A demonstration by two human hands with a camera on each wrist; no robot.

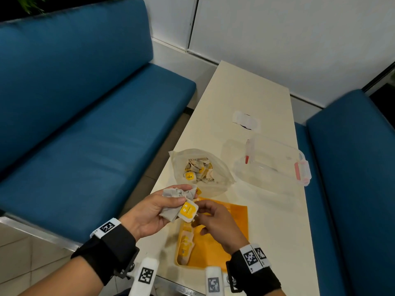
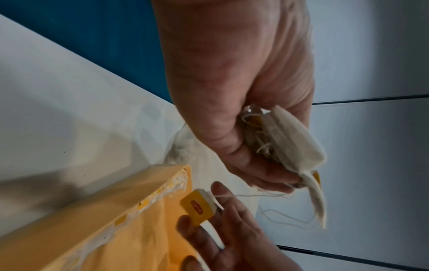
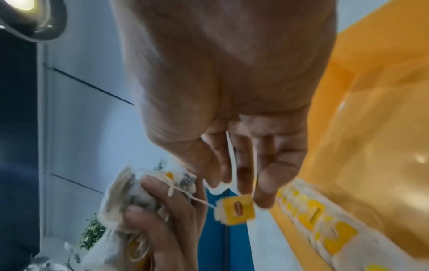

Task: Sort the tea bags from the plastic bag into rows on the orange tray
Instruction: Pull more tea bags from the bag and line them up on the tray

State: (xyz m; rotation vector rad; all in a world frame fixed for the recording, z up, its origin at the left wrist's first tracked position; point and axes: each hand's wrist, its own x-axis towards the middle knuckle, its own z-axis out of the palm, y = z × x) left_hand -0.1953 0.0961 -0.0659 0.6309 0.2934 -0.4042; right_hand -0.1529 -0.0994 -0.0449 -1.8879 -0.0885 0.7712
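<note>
My left hand [image 1: 158,208] grips a crumpled bundle of tea bags [image 1: 179,193] above the table's left edge; the same bundle [image 2: 286,141] fills its curled fingers in the left wrist view. My right hand [image 1: 206,211] pinches one yellow tag [image 1: 188,211], and a thin string runs from that tag [image 3: 236,209] back to the bundle [image 3: 137,194]. The orange tray [image 1: 230,238] lies below both hands with a row of tea bags [image 1: 185,244] along its left side. Just beyond it, the open plastic bag [image 1: 222,167] holds several more tea bags [image 1: 198,168].
A clear plastic box [image 1: 271,161] with red latches stands right of the bag. A flat clear lid [image 1: 246,120] lies farther back on the cream table [image 1: 245,90]. Blue benches [image 1: 85,129] run along both sides.
</note>
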